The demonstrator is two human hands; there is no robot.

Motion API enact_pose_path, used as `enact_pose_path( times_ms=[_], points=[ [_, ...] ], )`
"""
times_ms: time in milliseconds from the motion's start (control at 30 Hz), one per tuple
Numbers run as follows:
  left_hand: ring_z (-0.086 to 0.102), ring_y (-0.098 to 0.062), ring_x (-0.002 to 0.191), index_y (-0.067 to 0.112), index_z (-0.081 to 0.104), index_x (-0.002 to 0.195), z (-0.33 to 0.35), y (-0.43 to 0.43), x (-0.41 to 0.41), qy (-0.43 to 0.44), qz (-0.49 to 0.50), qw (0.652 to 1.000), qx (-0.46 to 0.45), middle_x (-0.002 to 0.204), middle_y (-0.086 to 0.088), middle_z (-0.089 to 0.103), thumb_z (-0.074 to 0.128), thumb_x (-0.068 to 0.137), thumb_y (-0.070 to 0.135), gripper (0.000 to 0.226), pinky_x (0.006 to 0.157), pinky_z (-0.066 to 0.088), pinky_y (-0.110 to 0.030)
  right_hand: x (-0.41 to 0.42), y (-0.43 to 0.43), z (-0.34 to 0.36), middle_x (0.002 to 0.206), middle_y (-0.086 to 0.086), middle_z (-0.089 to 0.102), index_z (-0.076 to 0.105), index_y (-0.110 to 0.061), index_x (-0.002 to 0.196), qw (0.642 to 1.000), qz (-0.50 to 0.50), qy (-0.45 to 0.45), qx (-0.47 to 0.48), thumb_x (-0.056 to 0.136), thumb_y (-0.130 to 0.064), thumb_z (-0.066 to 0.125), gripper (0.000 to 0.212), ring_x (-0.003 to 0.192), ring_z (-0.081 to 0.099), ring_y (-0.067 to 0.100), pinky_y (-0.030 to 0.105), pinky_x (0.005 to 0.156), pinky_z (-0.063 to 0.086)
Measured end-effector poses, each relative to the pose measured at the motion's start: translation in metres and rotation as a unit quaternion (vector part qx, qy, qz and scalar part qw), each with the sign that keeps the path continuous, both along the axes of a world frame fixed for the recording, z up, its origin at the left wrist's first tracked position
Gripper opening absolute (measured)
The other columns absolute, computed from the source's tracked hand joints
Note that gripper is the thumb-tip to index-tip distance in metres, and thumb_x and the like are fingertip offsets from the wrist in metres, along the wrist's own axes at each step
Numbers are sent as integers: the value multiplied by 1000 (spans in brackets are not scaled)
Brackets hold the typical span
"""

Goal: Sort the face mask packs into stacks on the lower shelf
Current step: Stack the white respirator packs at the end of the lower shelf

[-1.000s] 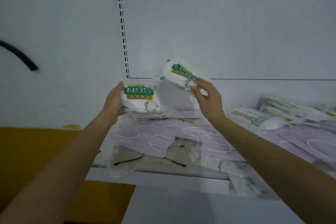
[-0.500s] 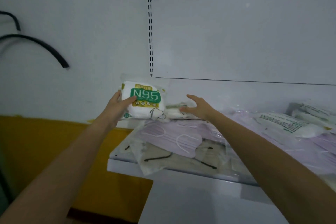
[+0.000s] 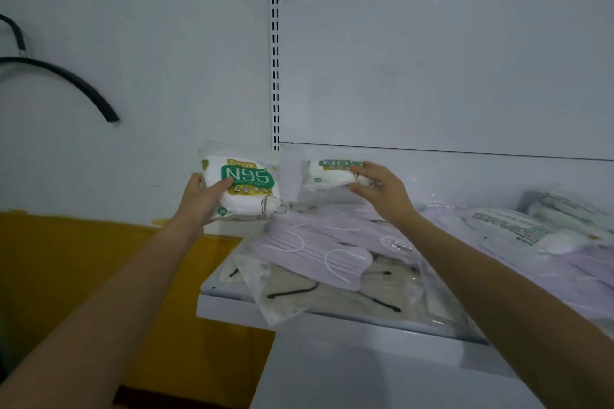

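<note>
Left hand (image 3: 201,197) fingers curl round N95 pack (image 3: 247,184), just left of slotted upright (image 3: 275,43). Right hand (image 3: 382,191) pinches second N95 pack (image 3: 329,173) right of upright, long axis level. Packs side by side, apart.

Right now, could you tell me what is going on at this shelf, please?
A person is sorting mask packs at a white shelf. The left hand holds an N95 pack up at the shelf's left end, and the right hand grips a second white pack beside it. Lilac packs and beige packs lie loosely piled below, with more white packs further right.
</note>
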State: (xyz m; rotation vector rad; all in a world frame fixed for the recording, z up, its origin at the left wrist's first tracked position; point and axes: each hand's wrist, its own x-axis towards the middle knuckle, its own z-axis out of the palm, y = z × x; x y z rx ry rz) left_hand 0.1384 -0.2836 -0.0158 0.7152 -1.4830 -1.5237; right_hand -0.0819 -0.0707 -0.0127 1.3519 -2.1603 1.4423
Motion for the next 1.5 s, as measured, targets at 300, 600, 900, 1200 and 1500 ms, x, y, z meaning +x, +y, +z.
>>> enact_pose_path(
  times_ms=[300, 600, 900, 1200, 1500],
  points=[
    [59, -25, 114, 26, 53, 127, 29, 89, -62, -6, -251, 968, 18, 124, 0, 63, 66, 63, 73, 81, 97, 46, -49, 47, 57, 2, 139, 0, 39, 57, -21, 127, 996, 80, 28, -41, 79, -18, 72, 50, 123, 32, -2, 3, 100, 24],
    [63, -25, 104, 14, 57, 125, 21, 191, -120, -4, -356, 935, 5, 116, -8, 66, 72, 69, 46, 66, 87, 50, -36, 16, 159, -1, 146, 8, 32, 55, -16, 128, 996, 75, 40, 36, 80, -17, 72, 51, 135, 30, 12, 23, 111, 24],
    [52, -28, 119, 29, 14, 147, -4, 240, -144, 5, -169, 985, -38, 150, -4, 32, 66, 85, 20, 81, 99, 45, -47, -83, 252, -8, 154, 5, 23, 23, -29, 147, 935, -155, 31, 317, 81, -63, 56, 82, 141, 22, 24, 42, 115, 18],
    [47, -21, 122, 38, -9, 147, -3, 268, -131, 6, -138, 981, -140, 158, 1, 8, 56, 92, 9, 89, 78, 52, -27, -95, 252, -18, 132, 7, 55, 52, -24, 132, 970, -182, -46, 155, 89, -33, 53, 43, 119, 51, 28, 36, 99, 38],
    [58, -13, 98, 37, -2, 148, 2, 269, -128, 12, -171, 976, -131, 150, 1, 27, 54, 93, 6, 85, 68, 56, -21, -45, 246, 49, 103, 5, 67, 55, -12, 115, 922, 134, -327, -158, 95, -35, 51, 31, 96, 62, 25, 40, 89, 49]
  ],
)
